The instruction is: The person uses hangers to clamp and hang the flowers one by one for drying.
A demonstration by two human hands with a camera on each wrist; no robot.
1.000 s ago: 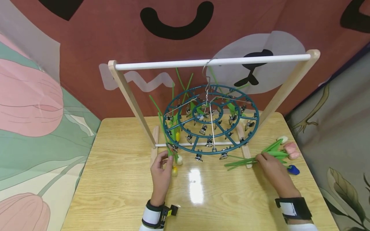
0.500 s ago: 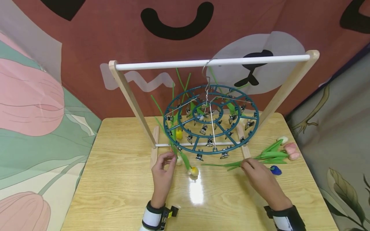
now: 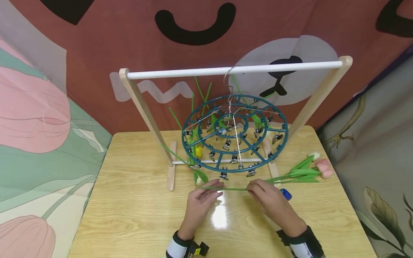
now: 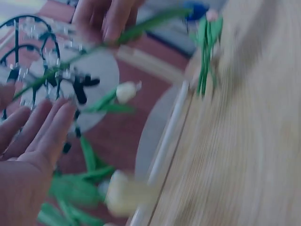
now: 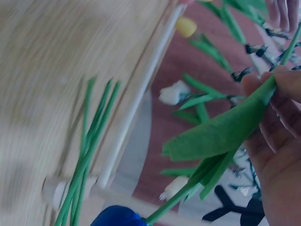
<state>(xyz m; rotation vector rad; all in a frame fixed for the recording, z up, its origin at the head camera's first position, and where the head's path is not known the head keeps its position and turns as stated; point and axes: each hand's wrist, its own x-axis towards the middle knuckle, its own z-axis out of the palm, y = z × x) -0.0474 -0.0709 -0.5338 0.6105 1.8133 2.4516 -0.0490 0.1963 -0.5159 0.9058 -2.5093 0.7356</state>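
Observation:
My right hand [image 3: 272,204] pinches the green stem of a blue tulip [image 3: 285,194] in front of the hanger. Its flower end points right and the thin stem end runs left, level above the table. In the right wrist view the tulip's broad leaf [image 5: 221,134] hangs beside the fingers. At the stem's other end is my left hand [image 3: 200,206], fingers nearly straight and the stem passing between thumb and fingers. Above both hands hangs a round teal clip hanger [image 3: 232,171]. Tulips hang from its clips, including a white one [image 3: 199,181] and a yellow one [image 3: 198,151].
Pink tulips [image 3: 323,168] and a white tulip [image 3: 314,156] lie in a bunch at the table's right side. A wooden stand with a white top bar [image 3: 180,72] carries the hanger. A printed cloth [image 3: 96,89] closes off the back.
My right hand has drawn the blue tulip leftward out of the bunch. My left hand has left the hanger's left clips and moved right to the stem end. The tulips hanging there have swung.

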